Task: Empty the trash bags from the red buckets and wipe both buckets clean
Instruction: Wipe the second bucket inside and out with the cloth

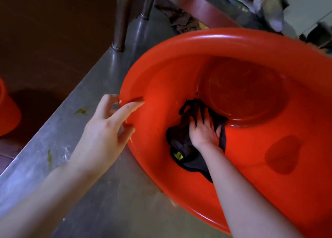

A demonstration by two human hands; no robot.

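Note:
A big red bucket lies tilted on a steel counter, its mouth facing me. Inside it my right hand presses a dark cloth flat against the lower inner wall, fingers spread and straight. A small yellow patch shows on the cloth. My left hand is at the bucket's left rim. Its index finger reaches over the rim onto the inner wall, and the other fingers curl loosely by the outside edge. A second red bucket shows partly at the far left, down on the floor.
The counter edge runs diagonally from lower left to upper middle, with a dark brown floor beyond it. Greenish smears mark the steel. A metal post stands behind the bucket. Crumpled rags and cluttered items lie at the top right.

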